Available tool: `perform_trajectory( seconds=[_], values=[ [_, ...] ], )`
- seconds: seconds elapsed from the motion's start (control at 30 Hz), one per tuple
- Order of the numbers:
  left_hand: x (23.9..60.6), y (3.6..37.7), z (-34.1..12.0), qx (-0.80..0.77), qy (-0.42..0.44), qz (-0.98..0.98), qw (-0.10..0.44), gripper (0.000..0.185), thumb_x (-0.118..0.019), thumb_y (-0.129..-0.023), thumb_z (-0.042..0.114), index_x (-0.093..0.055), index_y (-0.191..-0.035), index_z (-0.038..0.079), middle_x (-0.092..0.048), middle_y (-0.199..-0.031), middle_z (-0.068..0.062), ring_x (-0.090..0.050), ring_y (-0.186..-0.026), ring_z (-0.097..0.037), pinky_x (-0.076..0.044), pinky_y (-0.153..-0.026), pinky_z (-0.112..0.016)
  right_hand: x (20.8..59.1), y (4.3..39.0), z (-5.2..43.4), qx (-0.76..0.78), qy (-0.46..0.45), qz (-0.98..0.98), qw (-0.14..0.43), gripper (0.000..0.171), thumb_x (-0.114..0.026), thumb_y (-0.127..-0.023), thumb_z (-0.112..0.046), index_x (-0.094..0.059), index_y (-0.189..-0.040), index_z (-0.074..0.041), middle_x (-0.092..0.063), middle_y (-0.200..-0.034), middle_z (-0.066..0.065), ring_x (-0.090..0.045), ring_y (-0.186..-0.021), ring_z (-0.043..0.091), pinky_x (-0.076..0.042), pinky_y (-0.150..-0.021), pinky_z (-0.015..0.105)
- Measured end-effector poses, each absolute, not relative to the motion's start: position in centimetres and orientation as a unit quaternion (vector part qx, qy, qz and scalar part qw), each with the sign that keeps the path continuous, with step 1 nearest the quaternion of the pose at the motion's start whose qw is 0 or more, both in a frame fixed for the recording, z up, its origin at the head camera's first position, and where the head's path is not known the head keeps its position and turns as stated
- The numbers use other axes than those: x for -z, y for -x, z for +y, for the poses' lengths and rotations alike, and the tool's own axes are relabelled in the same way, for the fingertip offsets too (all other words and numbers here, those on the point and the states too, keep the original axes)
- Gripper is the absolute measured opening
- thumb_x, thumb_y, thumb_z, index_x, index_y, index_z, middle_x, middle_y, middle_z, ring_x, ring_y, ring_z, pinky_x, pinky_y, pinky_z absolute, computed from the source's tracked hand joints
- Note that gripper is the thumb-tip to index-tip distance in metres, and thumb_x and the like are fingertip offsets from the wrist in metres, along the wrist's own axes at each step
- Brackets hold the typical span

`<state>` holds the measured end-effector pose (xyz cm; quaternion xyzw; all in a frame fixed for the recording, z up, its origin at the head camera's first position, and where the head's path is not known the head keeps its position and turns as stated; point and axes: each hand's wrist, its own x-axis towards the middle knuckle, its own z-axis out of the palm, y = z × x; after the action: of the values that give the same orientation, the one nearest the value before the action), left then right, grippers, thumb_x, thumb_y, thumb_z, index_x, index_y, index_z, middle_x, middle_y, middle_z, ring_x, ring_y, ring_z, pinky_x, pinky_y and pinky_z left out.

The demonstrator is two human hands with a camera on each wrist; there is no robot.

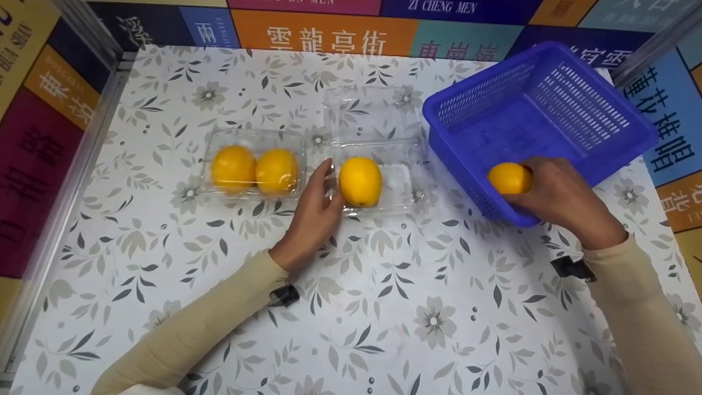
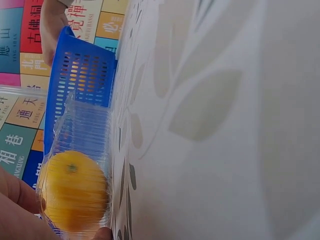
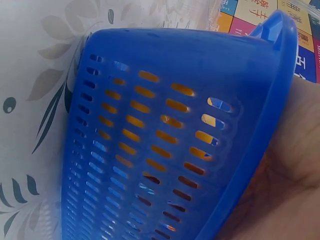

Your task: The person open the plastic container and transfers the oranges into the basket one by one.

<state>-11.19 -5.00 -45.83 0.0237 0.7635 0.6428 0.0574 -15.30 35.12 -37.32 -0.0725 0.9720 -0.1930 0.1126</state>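
Note:
My left hand (image 1: 315,216) rests against the left side of an open clear plastic clamshell box (image 1: 397,181), its fingers fairly straight. One orange (image 1: 360,182) sits in the left half of that box; the left wrist view shows the same orange (image 2: 75,190) through the ribbed wall. Inside the blue plastic basket (image 1: 455,148), near its front left wall, my right hand (image 1: 556,189) grips another orange (image 1: 510,178). In the right wrist view the basket's slotted wall (image 3: 190,55) hides most of that orange and the fingertips.
Left of the open box stands a closed clear box (image 1: 299,137) holding two oranges (image 1: 233,169). The open box's lid (image 1: 373,112) lies folded back. A floral cloth (image 1: 356,329) covers the table, and printed panels (image 1: 329,35) border its back and sides.

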Motion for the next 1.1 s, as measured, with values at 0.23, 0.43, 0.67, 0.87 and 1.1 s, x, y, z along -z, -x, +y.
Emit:
perform_trajectory(
  seconds=[0.23,0.43,0.67,0.87,1.1],
  values=[
    [45.84,11.2,-4.97,-0.639,-0.023,0.766,0.062,0.07,-0.051,-0.108,0.004,-0.024,-0.172,0.0,-0.033,-0.175,-0.023,-0.042,-0.157,-0.036,-0.038,-0.128,-0.052,37.25,15.46,34.77,0.178,0.068,0.972,0.136,0.045,-0.084,-0.094,-0.028,-0.064,-0.113,0.007,-0.06,-0.092,0.019,-0.056,-0.079,0.035,-0.042,-0.062,0.041],
    [45.82,11.2,-4.93,-0.642,-0.022,0.764,0.059,0.07,-0.052,-0.108,0.003,-0.024,-0.172,-0.001,-0.032,-0.176,-0.022,-0.042,-0.158,-0.036,-0.037,-0.129,-0.052,37.15,15.5,34.71,0.161,0.074,0.973,0.148,0.046,-0.081,-0.096,-0.028,-0.062,-0.115,0.009,-0.058,-0.091,0.02,-0.055,-0.08,0.036,-0.041,-0.064,0.043],
    [45.81,11.16,-5.02,-0.641,-0.026,0.765,0.056,0.07,-0.053,-0.108,0.004,-0.024,-0.172,0.0,-0.031,-0.176,-0.022,-0.042,-0.158,-0.037,-0.037,-0.129,-0.052,37.11,15.27,34.64,0.16,0.078,0.972,0.154,0.042,-0.079,-0.097,-0.024,-0.061,-0.114,0.009,-0.058,-0.093,0.02,-0.056,-0.081,0.037,-0.042,-0.065,0.044],
    [45.84,11.14,-5.11,-0.643,-0.03,0.763,0.057,0.071,-0.053,-0.108,0.003,-0.023,-0.173,0.0,-0.03,-0.177,-0.023,-0.041,-0.158,-0.037,-0.037,-0.129,-0.052,37.01,15.02,34.44,0.161,0.074,0.97,0.167,0.043,-0.08,-0.096,-0.025,-0.061,-0.116,0.009,-0.058,-0.094,0.02,-0.057,-0.083,0.038,-0.043,-0.067,0.046],
    [45.91,11.19,-5.1,-0.644,-0.03,0.763,0.056,0.071,-0.053,-0.108,0.002,-0.024,-0.173,0.0,-0.032,-0.175,-0.023,-0.042,-0.157,-0.036,-0.039,-0.128,-0.051,36.66,14.74,34.34,0.158,0.074,0.969,0.173,0.042,-0.08,-0.098,-0.035,-0.062,-0.11,0.001,-0.057,-0.09,0.015,-0.056,-0.081,0.034,-0.04,-0.065,0.043]
  ],
)
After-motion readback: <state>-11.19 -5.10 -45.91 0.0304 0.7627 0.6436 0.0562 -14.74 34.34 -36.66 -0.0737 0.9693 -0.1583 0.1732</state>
